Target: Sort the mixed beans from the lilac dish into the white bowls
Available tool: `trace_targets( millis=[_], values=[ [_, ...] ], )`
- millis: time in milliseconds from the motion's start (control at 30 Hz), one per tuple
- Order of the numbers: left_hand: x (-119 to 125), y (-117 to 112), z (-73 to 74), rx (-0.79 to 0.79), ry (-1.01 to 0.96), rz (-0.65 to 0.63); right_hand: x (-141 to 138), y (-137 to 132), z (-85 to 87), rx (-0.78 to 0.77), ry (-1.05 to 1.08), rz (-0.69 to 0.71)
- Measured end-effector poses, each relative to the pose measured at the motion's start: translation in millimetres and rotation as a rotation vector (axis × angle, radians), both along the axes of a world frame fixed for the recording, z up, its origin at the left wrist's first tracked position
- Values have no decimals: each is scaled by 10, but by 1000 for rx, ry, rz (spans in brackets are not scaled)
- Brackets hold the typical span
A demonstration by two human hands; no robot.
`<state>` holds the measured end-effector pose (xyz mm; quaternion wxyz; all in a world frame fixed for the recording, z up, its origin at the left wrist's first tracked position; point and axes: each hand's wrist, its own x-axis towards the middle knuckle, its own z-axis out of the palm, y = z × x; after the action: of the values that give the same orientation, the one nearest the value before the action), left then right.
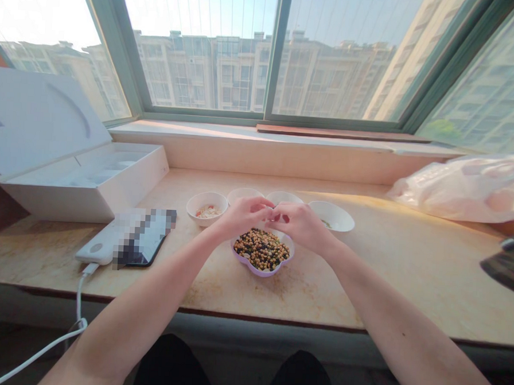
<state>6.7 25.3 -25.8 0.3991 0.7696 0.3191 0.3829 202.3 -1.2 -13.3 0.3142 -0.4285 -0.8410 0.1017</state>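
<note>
1 L hand (248, 213) & 1 R hand (301, 222) are held together, fingers bent in & tips meeting, over the far rim of 1 lobed lilac bowl (265, 272). Finger gaps are narrow; whether anything's pinched can't be told. The lilac bowl, set near the table's middle, is filled w/ black & yellow-tan beans (260, 250). Behind it, 4 round white bowls (207, 198) are lined up: pale & reddish bits (208, 211) are seen far L, greenish bits (326, 224) far R; the middle 2 are partly hidden. On the beige, mottled table (408, 269): 1 open white box (132, 180), 1 white power bank (94, 244) w/ white cable (79, 298), 1 dark phone (153, 249) (L); white plastic bag (459, 191) (R). Beyond, green-framed windows (272, 72) & apt. bldgs. (181, 68) are seen.
</note>
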Motion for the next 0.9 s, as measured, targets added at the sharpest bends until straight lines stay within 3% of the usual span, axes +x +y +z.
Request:
trace_targets(
  millis=[133, 267, 367, 467, 667, 767, 900],
  values=[
    [43, -25, -24, -199, -159, -133, -6, -12, 3, 63, 76, -49],
    [49, -34, -12, -322, -240, -137, -23, -35, 16, 63, 88, -66],
    [44, -39, 8, -330, -218, -106, -35, -52, 26, 13, 75, -89],
    [33, -9, 14, -246, -143, -7, -43, -61, 17, -68, 32, -109],
    [-74, 154, 34, 186, 252, 430, -65, -88, 11, -180, -223, -101],
    [-137, 188, 70, 331, 496, 520, -97, -117, 50, -189, -400, 13],
    [-160, 200, 80, 397, 703, 557, -146, -126, 69, -200, -529, 139]
  ],
)
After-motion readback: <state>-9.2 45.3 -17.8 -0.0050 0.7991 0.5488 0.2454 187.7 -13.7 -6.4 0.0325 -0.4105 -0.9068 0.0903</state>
